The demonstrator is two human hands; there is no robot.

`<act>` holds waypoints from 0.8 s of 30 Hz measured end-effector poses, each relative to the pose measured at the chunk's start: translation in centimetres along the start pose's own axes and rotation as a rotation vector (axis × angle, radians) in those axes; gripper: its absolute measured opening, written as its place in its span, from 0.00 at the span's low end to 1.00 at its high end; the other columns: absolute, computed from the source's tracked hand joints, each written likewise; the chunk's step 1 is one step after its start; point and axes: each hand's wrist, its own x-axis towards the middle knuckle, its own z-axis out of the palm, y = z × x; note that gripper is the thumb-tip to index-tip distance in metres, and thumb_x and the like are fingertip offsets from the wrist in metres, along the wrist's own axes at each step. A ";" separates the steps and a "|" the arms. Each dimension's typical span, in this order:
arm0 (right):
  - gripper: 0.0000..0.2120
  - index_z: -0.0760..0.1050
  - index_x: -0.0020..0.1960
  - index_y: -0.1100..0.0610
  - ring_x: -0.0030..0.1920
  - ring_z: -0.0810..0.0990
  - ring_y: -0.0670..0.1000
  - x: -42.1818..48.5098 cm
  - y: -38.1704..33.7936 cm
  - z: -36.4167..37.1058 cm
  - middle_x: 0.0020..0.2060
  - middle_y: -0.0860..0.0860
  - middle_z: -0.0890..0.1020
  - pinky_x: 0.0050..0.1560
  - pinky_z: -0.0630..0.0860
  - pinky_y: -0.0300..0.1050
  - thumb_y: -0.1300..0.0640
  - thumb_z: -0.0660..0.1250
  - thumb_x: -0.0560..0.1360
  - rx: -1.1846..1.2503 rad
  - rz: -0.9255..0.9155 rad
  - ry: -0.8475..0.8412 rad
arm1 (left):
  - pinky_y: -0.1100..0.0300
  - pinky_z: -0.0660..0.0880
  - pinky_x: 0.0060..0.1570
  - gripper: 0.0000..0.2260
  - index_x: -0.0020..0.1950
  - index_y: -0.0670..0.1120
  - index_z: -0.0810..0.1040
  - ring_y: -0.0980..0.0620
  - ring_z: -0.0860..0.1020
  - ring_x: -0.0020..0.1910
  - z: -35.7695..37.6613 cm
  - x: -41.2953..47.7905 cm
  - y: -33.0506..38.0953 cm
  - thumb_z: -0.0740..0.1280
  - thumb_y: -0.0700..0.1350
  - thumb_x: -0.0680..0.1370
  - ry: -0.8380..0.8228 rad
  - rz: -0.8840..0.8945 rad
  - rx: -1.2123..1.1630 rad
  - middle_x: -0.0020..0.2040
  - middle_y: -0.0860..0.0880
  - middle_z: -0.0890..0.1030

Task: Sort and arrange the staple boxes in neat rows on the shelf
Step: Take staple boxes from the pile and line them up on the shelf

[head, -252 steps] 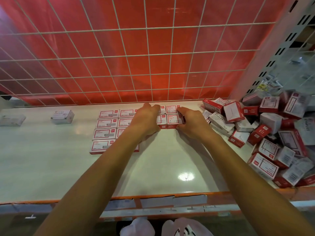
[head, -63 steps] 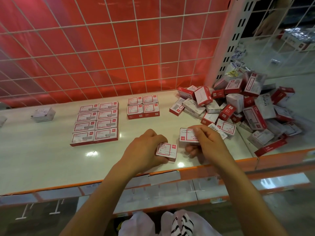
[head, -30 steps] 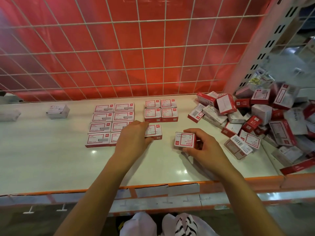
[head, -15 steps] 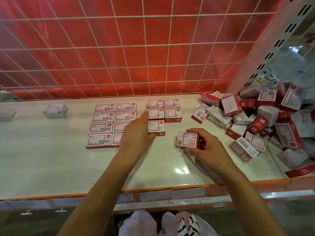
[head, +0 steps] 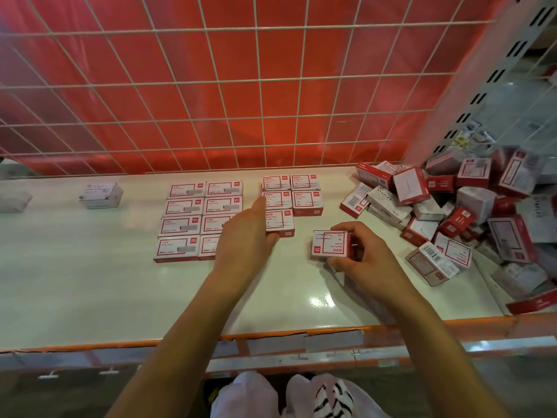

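Your right hand (head: 361,254) grasps one red-and-white staple box (head: 330,245), with the thumb on its near side and the fingers curled over its far and right sides. The label faces up and its print is turned away from you. Whether that box rests on the shelf (head: 90,282) or hangs just above it is hard to judge from this angle.

Your left hand (head: 247,236) is released rather than clenched. Its index finger lies straight along the left edge of the smaller block (head: 292,191), and its thumb presses the near-left corner of the single box (head: 278,221) that starts a third row there. The smaller block is two rows of two, set squarely together, and the single box sits flush under its left column. The place under the right column is bare. The box in your right hand is near that place, a little nearer to you and to the right, and apart from the row.

Left of your left hand lies the larger block (head: 196,218), two columns of four flat boxes. Your wrist covers its near-right corner.

To your right is the loose heap (head: 452,212) of boxes, tumbled at all angles against the upright post (head: 470,86). Its nearest boxes are close to your right hand but not touching it.

Far to the left stand a pale box (head: 101,191) and, at the edge of the view, a second pale box (head: 13,200), both well apart from the rows. A white wire grid (head: 211,86) over red backing closes the back of the shelf.
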 end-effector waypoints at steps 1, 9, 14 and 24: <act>0.20 0.70 0.57 0.45 0.54 0.77 0.41 -0.1 -0.1 -0.1 0.52 0.39 0.78 0.54 0.77 0.38 0.63 0.70 0.72 0.006 -0.006 -0.011 | 0.54 0.74 0.59 0.26 0.72 0.52 0.64 0.49 0.77 0.61 -0.1 -0.2 0.1 0.69 0.52 0.76 0.021 0.000 0.035 0.64 0.50 0.77; 0.30 0.70 0.63 0.40 0.50 0.81 0.41 -1.0 -2.1 -1.0 0.53 0.44 0.78 0.42 0.79 0.37 0.73 0.64 0.74 0.304 -0.099 -0.164 | 0.53 0.73 0.62 0.27 0.74 0.54 0.64 0.52 0.72 0.66 -2.1 -2.0 3.9 0.69 0.50 0.76 -0.090 0.091 -0.339 0.70 0.54 0.72; 0.28 0.64 0.66 0.50 0.49 0.83 0.52 -0.4 -2.3 -1.0 0.53 0.50 0.82 0.48 0.81 0.52 0.72 0.64 0.73 0.328 -0.069 -0.183 | 0.61 0.73 0.60 0.24 0.72 0.54 0.66 0.56 0.75 0.62 -2.6 -2.4 5.0 0.67 0.51 0.77 -0.277 0.098 -0.430 0.67 0.53 0.74; 0.06 0.77 0.50 0.54 0.46 0.82 0.45 -0.1 -1.9 -0.3 0.45 0.46 0.82 0.49 0.81 0.44 0.61 0.68 0.74 0.241 -0.153 0.069 | 0.49 0.79 0.54 0.20 0.69 0.54 0.72 0.49 0.76 0.61 -2.2 -2.9 5.0 0.68 0.44 0.77 -0.207 -0.100 -0.717 0.66 0.51 0.75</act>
